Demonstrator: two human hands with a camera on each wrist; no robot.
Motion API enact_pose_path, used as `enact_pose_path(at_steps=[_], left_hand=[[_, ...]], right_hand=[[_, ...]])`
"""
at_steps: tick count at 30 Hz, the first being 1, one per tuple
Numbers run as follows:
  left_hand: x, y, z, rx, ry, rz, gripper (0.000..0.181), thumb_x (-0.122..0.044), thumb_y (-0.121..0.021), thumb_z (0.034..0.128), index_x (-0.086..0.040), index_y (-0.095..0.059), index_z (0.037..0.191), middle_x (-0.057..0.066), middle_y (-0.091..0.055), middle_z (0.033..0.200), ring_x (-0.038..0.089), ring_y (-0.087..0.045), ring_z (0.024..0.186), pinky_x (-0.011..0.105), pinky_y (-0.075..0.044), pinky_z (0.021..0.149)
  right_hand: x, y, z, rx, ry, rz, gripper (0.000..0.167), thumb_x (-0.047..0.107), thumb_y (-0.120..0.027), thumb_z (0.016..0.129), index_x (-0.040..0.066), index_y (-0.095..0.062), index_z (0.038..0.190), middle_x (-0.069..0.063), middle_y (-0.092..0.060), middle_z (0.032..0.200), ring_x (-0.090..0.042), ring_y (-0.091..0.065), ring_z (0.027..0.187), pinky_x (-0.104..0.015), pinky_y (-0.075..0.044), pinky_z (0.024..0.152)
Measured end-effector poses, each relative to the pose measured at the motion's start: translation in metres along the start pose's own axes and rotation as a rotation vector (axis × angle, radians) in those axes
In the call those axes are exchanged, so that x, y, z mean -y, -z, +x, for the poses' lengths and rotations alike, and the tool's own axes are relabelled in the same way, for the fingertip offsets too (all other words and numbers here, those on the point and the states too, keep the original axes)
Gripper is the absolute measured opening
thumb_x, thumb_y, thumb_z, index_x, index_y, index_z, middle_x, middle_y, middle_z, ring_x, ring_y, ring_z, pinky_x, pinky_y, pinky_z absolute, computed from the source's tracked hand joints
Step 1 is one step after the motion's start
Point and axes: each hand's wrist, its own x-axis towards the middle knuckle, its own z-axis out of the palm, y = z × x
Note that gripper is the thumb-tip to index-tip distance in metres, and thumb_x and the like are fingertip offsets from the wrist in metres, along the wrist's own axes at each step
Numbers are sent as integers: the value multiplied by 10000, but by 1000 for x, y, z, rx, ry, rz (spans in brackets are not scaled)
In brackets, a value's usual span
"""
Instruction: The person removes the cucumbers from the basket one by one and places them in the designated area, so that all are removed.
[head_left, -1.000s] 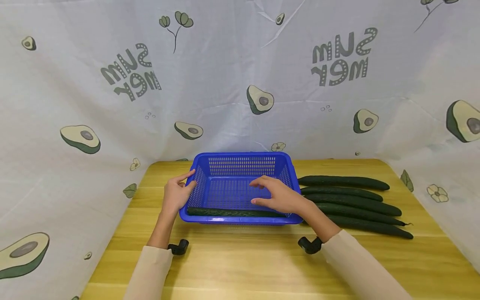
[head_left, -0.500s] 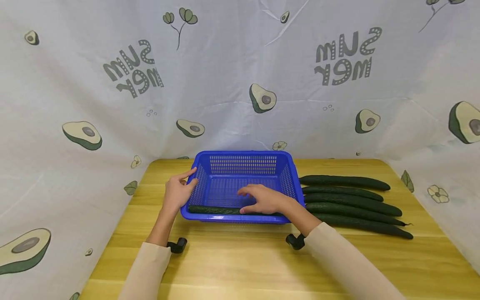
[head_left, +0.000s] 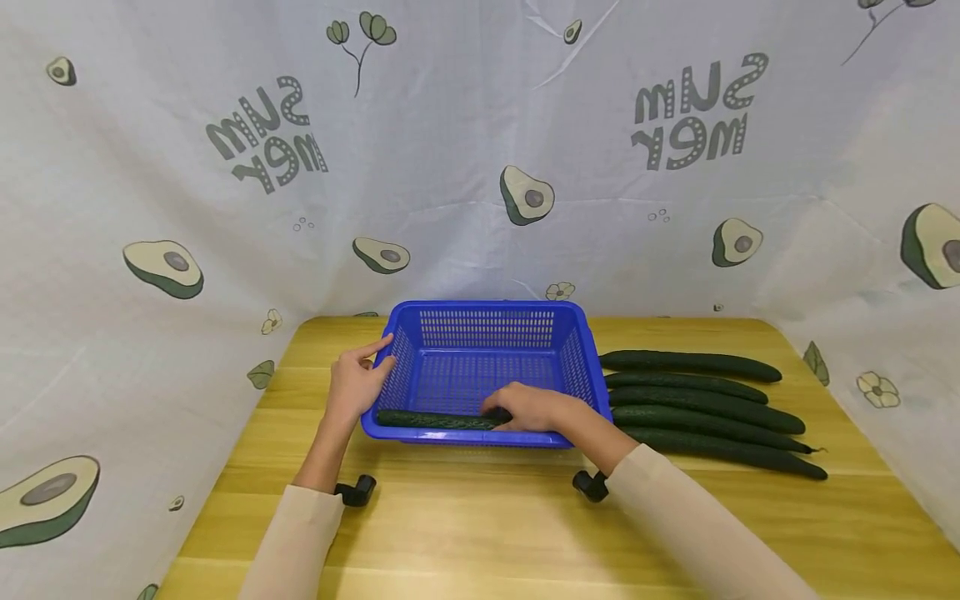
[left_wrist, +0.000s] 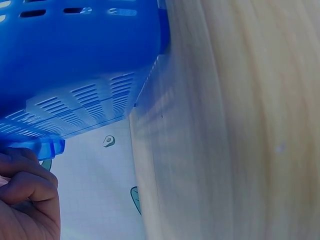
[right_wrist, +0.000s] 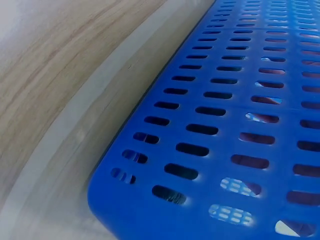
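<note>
Along the near inside wall of a blue plastic basket (head_left: pixel 487 307) lies a dark green cucumber (head_left: pixel 431 420). My right hand (head_left: pixel 531 407) reaches over the near rim and grips this cucumber near its middle, fingers curled on its far side and thumb on the near side. The hand hides the cucumber's right part. My left hand (head_left: pixel 355 387) pinches the basket's left rim; its curled fingers (left_wrist: pixel 35 185) show at the rim in the left wrist view. Only the slotted outside of the basket (right_wrist: pixel 200 165) fills the right wrist view; the hand itself is out of sight there.
Several cucumbers (head_left: pixel 708 402) lie side by side on the wooden table (head_left: pixel 465 517), right of the basket, their left ends close to or behind its wall. A white patterned cloth (head_left: pixel 450 150) hangs behind and along both sides of the table.
My right hand has moved left and down from above the basket's middle onto the cucumber, and its fingers have curled round it. The left hand keeps its place on the rim.
</note>
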Motion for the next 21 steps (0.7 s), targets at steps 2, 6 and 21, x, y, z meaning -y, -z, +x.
enact_pose_path(at_steps=[2,6,21], left_hand=[[-1,0,0,-1,1,-4,434,-268,-692,961,-298,-668,1393,-47,-380,500,128,-348,407,256,-348,392],[-1,-1,0,-11,10,8,431,-278,-697,957,-312,-672,1386,-50,-376,505,123,-344,410,253,-346,394],[1,-2,0,-25,-21,21,425,-265,-712,946,-299,-687,1368,-54,-375,503,121,-326,414,259,-316,398]], right_hand=[[0,0,-2,-2,0,10,344,184,-698,988,46,-694,1302,-110,-710,1261,-261,-676,1164,-373,-555,972],[0,0,-4,-38,28,23,331,210,-691,994,51,-698,1284,-102,-718,1230,-237,-689,1090,-361,-564,923],[1,16,-24,-287,5,106,368,227,-693,993,83,-667,1331,-75,-642,1288,-248,-630,1182,-431,-535,987]])
